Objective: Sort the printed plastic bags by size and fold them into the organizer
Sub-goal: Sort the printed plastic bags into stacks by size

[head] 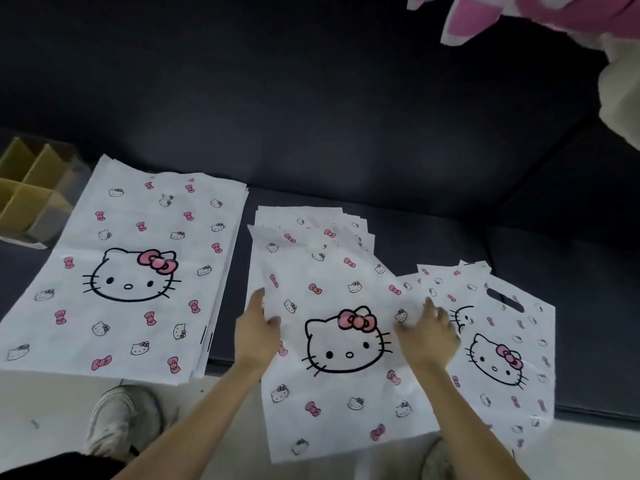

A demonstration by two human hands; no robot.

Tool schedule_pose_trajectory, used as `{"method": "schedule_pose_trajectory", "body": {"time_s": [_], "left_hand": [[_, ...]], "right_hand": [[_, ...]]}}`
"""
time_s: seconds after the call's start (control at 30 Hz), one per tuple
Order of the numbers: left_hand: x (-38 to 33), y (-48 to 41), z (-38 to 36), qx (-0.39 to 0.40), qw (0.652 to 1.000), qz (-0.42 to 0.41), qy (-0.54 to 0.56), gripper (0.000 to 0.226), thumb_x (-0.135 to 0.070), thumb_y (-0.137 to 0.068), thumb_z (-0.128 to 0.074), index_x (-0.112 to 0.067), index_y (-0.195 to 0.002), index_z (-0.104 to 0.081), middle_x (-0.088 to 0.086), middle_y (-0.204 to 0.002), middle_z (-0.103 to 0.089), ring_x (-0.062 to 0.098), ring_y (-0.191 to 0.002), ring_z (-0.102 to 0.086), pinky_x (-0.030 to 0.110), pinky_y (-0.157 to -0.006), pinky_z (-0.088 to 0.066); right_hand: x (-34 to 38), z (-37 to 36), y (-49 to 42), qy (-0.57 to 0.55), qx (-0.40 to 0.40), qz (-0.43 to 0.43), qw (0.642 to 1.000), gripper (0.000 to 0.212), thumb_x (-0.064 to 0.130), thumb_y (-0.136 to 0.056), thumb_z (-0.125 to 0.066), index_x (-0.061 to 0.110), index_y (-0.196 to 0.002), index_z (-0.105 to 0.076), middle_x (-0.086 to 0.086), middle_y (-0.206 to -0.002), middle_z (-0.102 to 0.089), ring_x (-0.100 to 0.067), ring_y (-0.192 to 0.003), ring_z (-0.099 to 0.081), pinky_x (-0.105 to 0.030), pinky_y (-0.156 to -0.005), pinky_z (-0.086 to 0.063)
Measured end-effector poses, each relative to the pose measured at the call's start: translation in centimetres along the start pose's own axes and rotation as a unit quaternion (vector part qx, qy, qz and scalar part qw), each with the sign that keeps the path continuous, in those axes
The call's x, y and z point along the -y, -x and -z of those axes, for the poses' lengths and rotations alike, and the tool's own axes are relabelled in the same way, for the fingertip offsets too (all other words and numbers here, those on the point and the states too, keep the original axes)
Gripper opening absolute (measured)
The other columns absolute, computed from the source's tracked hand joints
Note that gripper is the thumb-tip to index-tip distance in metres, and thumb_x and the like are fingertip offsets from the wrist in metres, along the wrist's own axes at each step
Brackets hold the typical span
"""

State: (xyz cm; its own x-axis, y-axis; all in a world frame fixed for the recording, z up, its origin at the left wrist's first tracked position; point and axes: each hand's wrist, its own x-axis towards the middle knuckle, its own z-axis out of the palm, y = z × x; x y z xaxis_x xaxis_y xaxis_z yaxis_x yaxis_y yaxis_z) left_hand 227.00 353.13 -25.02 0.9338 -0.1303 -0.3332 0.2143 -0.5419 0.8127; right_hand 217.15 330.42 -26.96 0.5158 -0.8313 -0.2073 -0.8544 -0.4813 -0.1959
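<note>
Fingers [257, 296] of my left hand [256, 336] pinch the left edge of the middle bag [346, 355], thumb on the printed face, the rest behind it. My right hand [429, 336] is at the same bag's right edge. Its fingers [431, 306] are motion-blurred, so I can't tell whether they grip or just lie on it.

The bag sits tilted over the middle pile [311, 230] on the sofa seat [398, 188], and its lower half hangs past the seat's front edge. The big pile [138, 271] lies toward the seat's left end and also overhangs the front edge. The small pile [502, 358] is just right of the held bag, with a handle cutout showing. The cardboard organizer [31, 192] stands at the far left, just beside the big pile's back corner, and looks to have nothing in it yet.

Handling, my read: thin film, near weightless, floppy and slick. Sheets will likely slide over or cling to each other, so I'd check that only one comes up. Held at a single point it would droop, so take both side edges around mid-height, or the two top corners. I'd stay off the handle cutout, the likeliest place to stretch or tear. Creases probably spring back, so press each fold flat against the seat before moving the bag to the organizer.
</note>
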Motion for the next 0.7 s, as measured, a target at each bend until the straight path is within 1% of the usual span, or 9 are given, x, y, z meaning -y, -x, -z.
{"method": "schedule_pose_trajectory", "body": {"time_s": [0.07, 0.13, 0.27, 0.3, 0.37, 0.43, 0.53, 0.6, 0.7], "left_hand": [[0.1, -0.6, 0.8, -0.019, 0.999, -0.031, -0.014, 0.048, 0.002, -0.09, -0.052, -0.017, -0.133, -0.046, -0.002, -0.068, -0.05, 0.009, -0.054, -0.048, 0.012, -0.044, -0.037], [0.2, -1.0, 1.6, -0.025, 0.997, -0.066, -0.029, 0.05, -0.001, -0.091, -0.055, -0.018, -0.137, -0.045, -0.001, -0.069, -0.046, 0.008, -0.059, -0.046, 0.008, -0.049, -0.036], [0.7, -1.0, 3.5, -0.027, 0.992, -0.118, -0.019, 0.048, 0.001, -0.092, -0.053, -0.021, -0.134, -0.05, 0.008, -0.079, -0.062, 0.022, -0.079, -0.057, 0.013, -0.061, -0.041], [0.6, -0.9, 4.2, -0.035, 0.991, -0.13, -0.011, 0.047, 0.001, -0.092, -0.053, -0.022, -0.132, -0.051, 0.012, -0.09, -0.066, 0.022, -0.085, -0.061, 0.013, -0.064, -0.043], [0.5, -1.0, 6.4, -0.064, 0.989, -0.136, -0.009, 0.042, 0.0, -0.093, -0.054, -0.018, -0.13, -0.054, 0.014, -0.089, -0.064, 0.018, -0.077, -0.059, 0.003, -0.063, -0.04], [0.5, -1.9, 9.5, -0.1, 0.985, -0.137, -0.03, 0.04, -0.004, -0.093, -0.055, -0.019, -0.131, -0.055, 0.009, -0.081, -0.059, 0.012, -0.067, -0.051, 0.006, -0.057, -0.035], [1.1, -4.5, 15.4, -0.124, 0.981, -0.12, -0.087, 0.043, -0.007, -0.095, -0.053, -0.021, -0.135, -0.05, 0.013, -0.104, -0.061, 0.017, -0.09, -0.056, 0.018, -0.071, -0.035], [1.7, -6.5, 19.0, -0.121, 0.979, -0.096, -0.135, 0.043, -0.006, -0.095, -0.052, -0.022, -0.135, -0.049, 0.019, -0.113, -0.06, 0.026, -0.112, -0.054, 0.026, -0.077, -0.037], [2.5, -9.4, 22.8, -0.122, 0.973, -0.076, -0.182, 0.042, -0.004, -0.095, -0.051, -0.02, -0.134, -0.051, 0.023, -0.121, -0.059, 0.032, -0.118, -0.052, 0.032, -0.079, -0.042]], "right_hand": [[-1.4, -0.3, -0.5, 0.012, 0.015, -0.013, 1.0, 0.073, 0.047, -0.081, -0.063, 0.014, -0.141, -0.038, -0.013, -0.13, -0.053, -0.032, -0.118, -0.048, -0.04, -0.095, -0.036], [-1.6, -0.7, -0.6, 0.021, 0.016, 0.0, 1.0, 0.057, 0.045, -0.084, -0.06, 0.017, -0.132, -0.049, -0.007, -0.109, -0.066, -0.025, -0.103, -0.058, -0.034, -0.089, -0.033], [-0.6, -1.2, -0.2, 0.01, 0.049, -0.002, 0.999, 0.011, 0.039, -0.084, -0.059, 0.028, -0.086, -0.06, 0.005, -0.07, -0.062, -0.021, -0.084, -0.061, -0.032, -0.079, -0.029], [-0.1, -1.1, 0.0, 0.022, 0.046, 0.009, 0.999, 0.015, 0.04, -0.083, -0.06, 0.028, -0.075, -0.056, 0.004, -0.069, -0.059, -0.024, -0.086, -0.061, -0.032, -0.078, -0.03], [0.9, -1.0, 0.5, 0.058, 0.023, 0.042, 0.997, 0.017, 0.044, -0.083, -0.061, 0.028, -0.086, -0.063, 0.0, -0.089, -0.064, -0.027, -0.096, -0.058, -0.033, -0.083, -0.034], [2.5, -1.1, 1.3, 0.064, -0.004, 0.114, 0.991, 0.041, 0.05, -0.082, -0.059, 0.024, -0.112, -0.066, -0.003, -0.11, -0.066, -0.029, -0.104, -0.057, -0.038, -0.091, -0.036], [5.9, -1.7, 3.2, -0.009, -0.003, 0.262, 0.965, 0.067, 0.065, -0.076, -0.041, 0.021, -0.118, -0.067, -0.01, -0.125, -0.063, -0.034, -0.115, -0.057, -0.052, -0.103, -0.034], [8.8, -2.0, 4.6, -0.018, 0.027, 0.331, 0.943, 0.081, 0.071, -0.072, -0.027, 0.023, -0.127, -0.061, -0.011, -0.135, -0.055, -0.033, -0.126, -0.049, -0.05, -0.108, -0.026], [13.2, -2.7, 6.8, 0.01, 0.095, 0.405, 0.909, 0.107, 0.091, -0.063, 0.001, 0.032, -0.142, -0.04, -0.008, -0.152, -0.034, -0.029, -0.142, -0.027, -0.044, -0.116, -0.009]]}}
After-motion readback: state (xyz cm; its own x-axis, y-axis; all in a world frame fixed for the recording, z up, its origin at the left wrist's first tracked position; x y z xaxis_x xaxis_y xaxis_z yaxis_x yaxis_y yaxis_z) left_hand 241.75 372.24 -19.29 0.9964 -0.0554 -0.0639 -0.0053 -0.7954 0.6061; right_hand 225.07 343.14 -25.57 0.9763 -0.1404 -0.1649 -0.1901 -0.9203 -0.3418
